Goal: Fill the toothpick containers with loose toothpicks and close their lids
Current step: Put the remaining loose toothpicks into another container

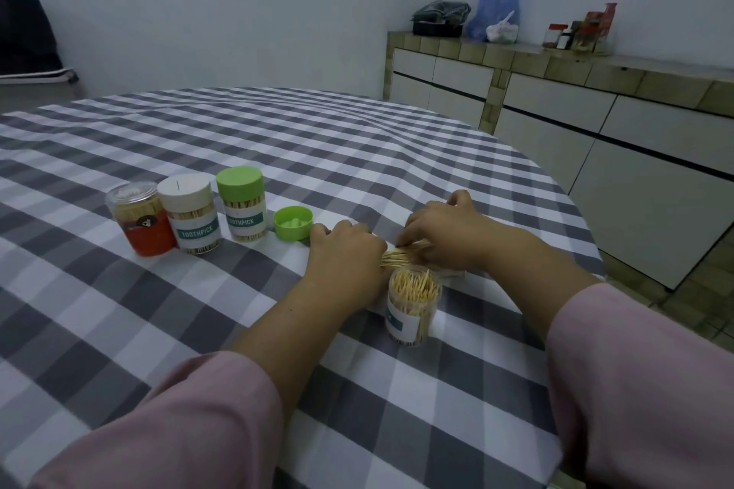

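Both hands — left hand (344, 250), right hand (441, 234) — grip a toothpick bundle (399, 255) just behind the open, nearly full container (413, 306) on the surface; a loose grip could scatter picks.

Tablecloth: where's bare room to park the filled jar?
Free: far half of the tablecloth behind the three jars; near-left below them. Crowded: around both hands, bundle, open jar, green lid.

Open jar (413, 306) stands just below the hands.
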